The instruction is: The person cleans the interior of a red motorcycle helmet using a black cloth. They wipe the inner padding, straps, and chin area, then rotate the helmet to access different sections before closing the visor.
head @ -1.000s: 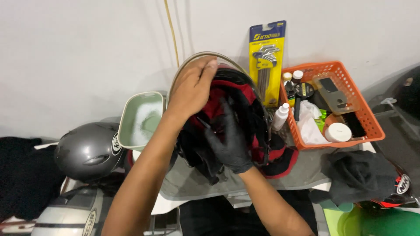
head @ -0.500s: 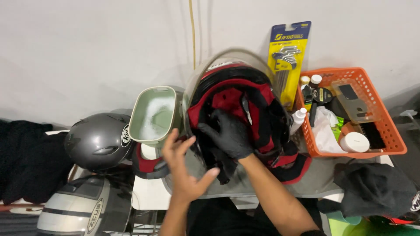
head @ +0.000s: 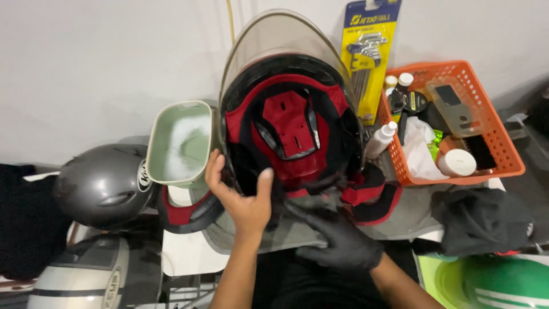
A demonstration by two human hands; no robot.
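Left hand (head: 243, 197), bare, fingers spread, grips the lower rim of the upturned helmet (head: 291, 129) at worktop centre. Right hand (head: 340, 240), black-gloved, curled against the rim's near edge. Green tub (head: 180, 143) touches the helmet's left side; orange basket (head: 503, 149) stands right; grey helmet (head: 100, 183) far left.

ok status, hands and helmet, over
Left hand bare, gripping helmet rim. Right hand gloved, at lower edge. Helmet lies open side up, visor raised. Green tub close at left.
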